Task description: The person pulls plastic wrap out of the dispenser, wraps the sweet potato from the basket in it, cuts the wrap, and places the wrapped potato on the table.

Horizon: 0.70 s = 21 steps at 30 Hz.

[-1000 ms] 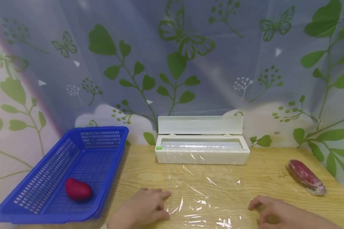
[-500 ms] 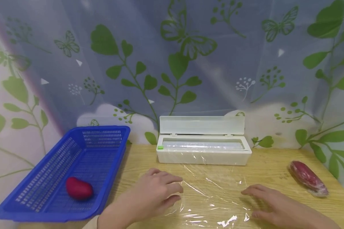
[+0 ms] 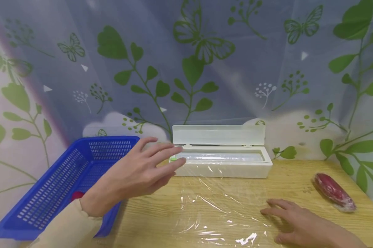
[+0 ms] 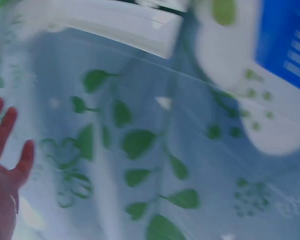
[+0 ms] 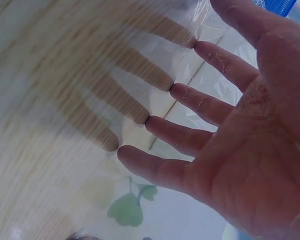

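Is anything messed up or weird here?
Only the clear film looks a bit odd: it runs from the white box across the table, crinkled, not smooth. I see nothing spilled or broken.

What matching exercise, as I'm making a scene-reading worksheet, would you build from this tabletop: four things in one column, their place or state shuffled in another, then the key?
Things
1. White box
2. Blue basket
3. Clear film
4. Wrapped red item

Place or state
A. Runs over the box's front and lies spread on the wooden table
B. Lies toward the right end of the table
C. Has its lid raised
D. Stands on the left, with perforated walls

Right pairs
1-C, 2-D, 3-A, 4-B
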Each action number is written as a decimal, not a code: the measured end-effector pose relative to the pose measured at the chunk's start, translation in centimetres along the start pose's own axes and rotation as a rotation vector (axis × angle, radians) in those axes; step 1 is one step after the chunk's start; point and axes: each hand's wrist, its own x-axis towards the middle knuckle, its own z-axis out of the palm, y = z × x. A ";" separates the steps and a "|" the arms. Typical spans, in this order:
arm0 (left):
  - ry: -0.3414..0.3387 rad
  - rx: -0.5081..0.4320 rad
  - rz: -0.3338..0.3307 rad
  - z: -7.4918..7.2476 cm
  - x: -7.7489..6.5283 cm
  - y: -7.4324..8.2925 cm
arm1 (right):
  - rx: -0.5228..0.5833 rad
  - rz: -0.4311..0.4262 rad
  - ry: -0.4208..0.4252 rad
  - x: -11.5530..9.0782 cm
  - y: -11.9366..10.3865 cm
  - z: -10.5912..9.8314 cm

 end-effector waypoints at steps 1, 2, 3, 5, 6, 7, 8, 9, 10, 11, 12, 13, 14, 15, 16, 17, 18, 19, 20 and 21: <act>0.010 0.013 0.006 0.2 -0.4 -0.5 | -0.005 0.000 0.002 0.0 0.0 0.0; 0.020 0.025 0.012 0.3 -0.9 -1.0 | -0.002 -0.002 0.003 0.0 0.0 0.0; 0.037 0.032 0.020 0.6 -1.4 -1.5 | 0.004 0.000 0.001 0.0 0.0 0.0; 0.089 0.042 0.036 1.2 -2.5 -2.5 | 0.004 -0.004 0.005 0.1 -0.1 -0.1; 0.115 0.039 0.043 1.4 -3.0 -3.0 | -0.001 -0.008 0.011 0.1 -0.1 -0.1; 0.134 0.035 0.047 1.8 -3.5 -3.5 | -0.006 -0.012 0.018 0.1 -0.1 -0.1; 0.151 0.031 0.051 2.1 -4.1 -3.9 | -0.011 -0.018 0.027 0.1 -0.2 -0.1; 0.168 0.027 0.052 2.4 -4.6 -4.4 | -0.017 -0.023 0.035 0.0 -0.2 -0.1; 0.177 0.023 0.050 2.7 -5.2 -4.8 | -0.018 -0.035 0.047 0.0 -0.1 0.0; 0.180 0.018 0.046 2.9 -5.8 -5.2 | -0.028 -0.043 0.061 0.0 -0.1 0.0; 0.173 0.019 0.039 3.2 -6.4 -5.5 | -0.032 -0.054 0.073 -0.1 -0.1 0.0; 0.167 0.020 0.031 3.4 -7.0 -5.8 | -0.031 -0.064 0.080 -0.1 0.0 0.1; 0.161 0.024 0.025 3.6 -7.7 -6.0 | -0.022 -0.068 0.079 -0.1 0.0 0.1; 0.155 0.027 0.019 3.8 -8.3 -6.2 | -0.021 -0.075 0.082 -0.2 0.0 0.1; 0.146 0.031 0.017 3.9 -8.9 -6.4 | -0.021 -0.078 0.083 -0.2 0.0 0.1; 0.135 0.031 0.018 4.1 -9.6 -6.5 | -0.025 -0.078 0.083 -0.2 0.1 0.1; 0.121 0.029 0.022 4.2 -10.2 -6.6 | -0.025 -0.079 0.082 -0.2 0.1 0.1; 0.108 0.025 0.027 4.2 -10.9 -6.6 | -0.023 -0.079 0.080 -0.2 0.1 0.1; 0.092 0.019 0.032 4.3 -11.5 -6.6 | -0.023 -0.079 0.080 -0.1 0.1 0.1; 0.073 0.010 0.039 4.3 -12.1 -6.6 | -0.032 -0.079 0.085 -0.1 0.1 0.2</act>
